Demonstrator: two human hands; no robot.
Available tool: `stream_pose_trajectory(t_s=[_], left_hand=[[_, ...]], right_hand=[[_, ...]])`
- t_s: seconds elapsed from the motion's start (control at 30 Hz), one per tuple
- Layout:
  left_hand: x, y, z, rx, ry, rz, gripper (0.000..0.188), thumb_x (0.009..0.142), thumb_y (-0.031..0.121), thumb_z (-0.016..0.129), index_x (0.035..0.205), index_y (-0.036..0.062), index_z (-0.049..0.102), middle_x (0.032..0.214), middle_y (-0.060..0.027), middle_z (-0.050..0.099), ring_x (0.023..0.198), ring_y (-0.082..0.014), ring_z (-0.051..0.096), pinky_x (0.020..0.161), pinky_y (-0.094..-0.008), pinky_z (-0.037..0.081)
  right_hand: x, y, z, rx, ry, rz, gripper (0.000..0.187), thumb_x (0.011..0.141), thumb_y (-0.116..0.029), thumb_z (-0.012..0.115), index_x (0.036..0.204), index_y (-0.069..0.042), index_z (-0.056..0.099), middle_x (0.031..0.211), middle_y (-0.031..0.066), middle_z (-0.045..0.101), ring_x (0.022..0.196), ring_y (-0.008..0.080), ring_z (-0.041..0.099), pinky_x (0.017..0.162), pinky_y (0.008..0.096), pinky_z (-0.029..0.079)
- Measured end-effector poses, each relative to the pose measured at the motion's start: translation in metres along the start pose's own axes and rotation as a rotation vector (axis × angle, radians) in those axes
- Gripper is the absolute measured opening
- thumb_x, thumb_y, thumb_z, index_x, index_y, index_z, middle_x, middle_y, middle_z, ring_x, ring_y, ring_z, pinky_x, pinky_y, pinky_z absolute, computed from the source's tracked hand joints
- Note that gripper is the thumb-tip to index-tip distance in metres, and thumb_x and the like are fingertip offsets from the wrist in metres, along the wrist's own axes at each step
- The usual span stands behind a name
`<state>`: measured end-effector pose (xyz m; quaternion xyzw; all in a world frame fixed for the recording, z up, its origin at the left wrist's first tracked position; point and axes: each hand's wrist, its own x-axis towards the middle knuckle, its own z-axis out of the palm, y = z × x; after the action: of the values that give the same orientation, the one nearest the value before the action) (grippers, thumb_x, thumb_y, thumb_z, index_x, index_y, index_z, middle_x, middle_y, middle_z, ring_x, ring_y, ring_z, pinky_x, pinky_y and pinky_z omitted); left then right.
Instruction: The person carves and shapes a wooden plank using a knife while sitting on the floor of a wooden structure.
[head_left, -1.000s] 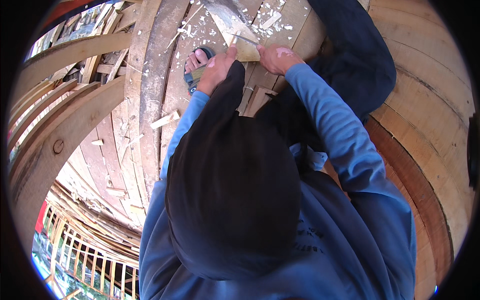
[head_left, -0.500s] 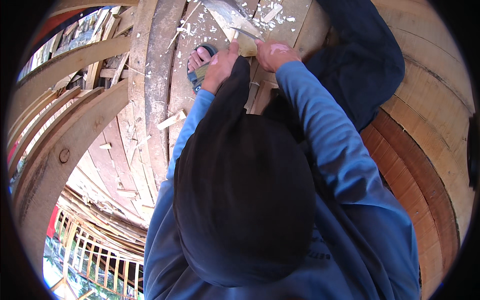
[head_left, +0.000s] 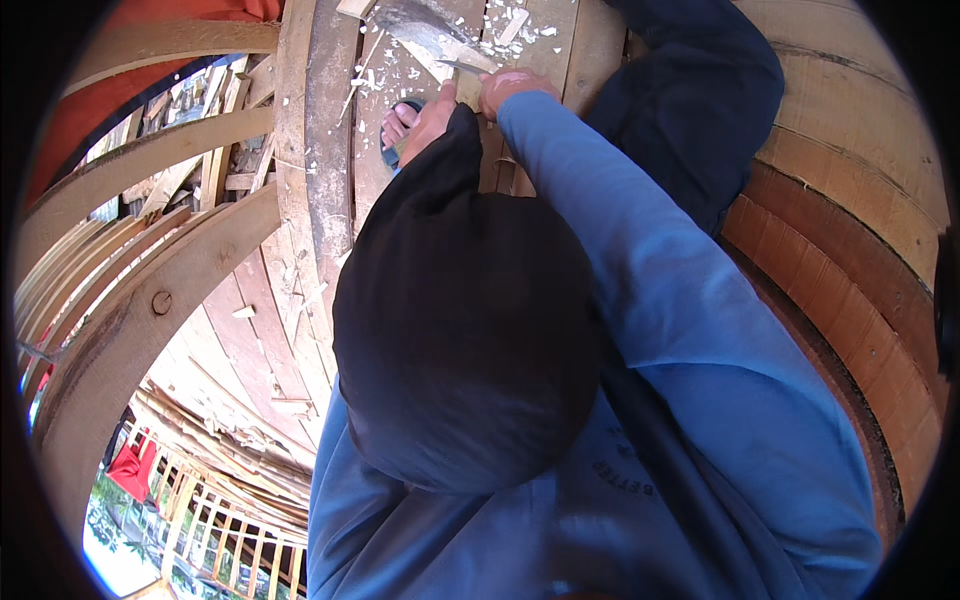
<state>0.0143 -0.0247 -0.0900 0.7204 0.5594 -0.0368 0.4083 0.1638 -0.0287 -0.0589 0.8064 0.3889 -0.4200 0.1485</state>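
My right hand (head_left: 515, 90) is closed round the handle of a knife; its narrow curved blade (head_left: 462, 67) points left, over pale wood. Beside it, my left hand (head_left: 430, 118) has its fingers closed at the edge of a light piece of wood (head_left: 467, 90) between the two hands. The sleeve and the hand itself hide much of that grip. Just beyond, a wide grey metal blade (head_left: 412, 27) lies on the planks next to a pale wood strip (head_left: 428, 62). White shavings (head_left: 470, 22) are scattered around it.
A sandalled foot (head_left: 398, 125) rests left of my left hand. My dark-trousered leg (head_left: 680, 110) is bent at the right. Curved wooden ribs (head_left: 150, 270) stand at the left, and a planked wall (head_left: 850, 150) curves up at the right. Wood chips dot the plank floor (head_left: 265, 300).
Both hands have shifted a little left in the picture and sit closer together. The knife has moved left with my right hand. The whole view has shifted slightly.
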Motion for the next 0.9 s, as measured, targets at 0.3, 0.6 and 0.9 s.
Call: stream_pose_trajectory(t_s=[0.3, 0.6, 0.9], left_hand=[[-0.010, 0.025, -0.004, 0.036, 0.063, 0.011, 0.047, 0.098, 0.029, 0.036, 0.135, 0.0025, 0.049, 0.114, -0.0355, 0.062, 0.113, -0.0510, 0.058, 0.097, -0.0532, 0.043], [-0.024, 0.032, -0.004, 0.035, 0.077, -0.048, 0.050, 0.098, 0.028, 0.037, 0.141, 0.0041, 0.046, 0.122, -0.0341, 0.060, 0.118, -0.0486, 0.057, 0.100, -0.0521, 0.043], [-0.009, 0.008, 0.009, 0.022, 0.035, 0.079, 0.051, 0.099, 0.031, 0.040, 0.143, 0.0057, 0.045, 0.117, -0.0330, 0.061, 0.114, -0.0500, 0.058, 0.098, -0.0528, 0.043]], right_hand=[[0.050, 0.036, 0.013, 0.081, -0.067, -0.125, 0.052, 0.104, -0.038, 0.039, 0.137, -0.004, 0.059, 0.145, 0.0165, 0.055, 0.133, 0.0341, 0.054, 0.111, 0.0463, 0.043], [0.033, 0.041, 0.012, 0.032, -0.032, -0.229, 0.069, 0.106, -0.050, 0.028, 0.123, 0.007, 0.064, 0.131, 0.0292, 0.060, 0.124, 0.0447, 0.056, 0.108, 0.0470, 0.041], [0.053, 0.028, 0.014, -0.131, -0.054, -0.165, 0.050, 0.105, -0.040, 0.034, 0.132, -0.010, 0.064, 0.138, 0.0133, 0.062, 0.122, 0.0367, 0.062, 0.104, 0.0502, 0.048]])
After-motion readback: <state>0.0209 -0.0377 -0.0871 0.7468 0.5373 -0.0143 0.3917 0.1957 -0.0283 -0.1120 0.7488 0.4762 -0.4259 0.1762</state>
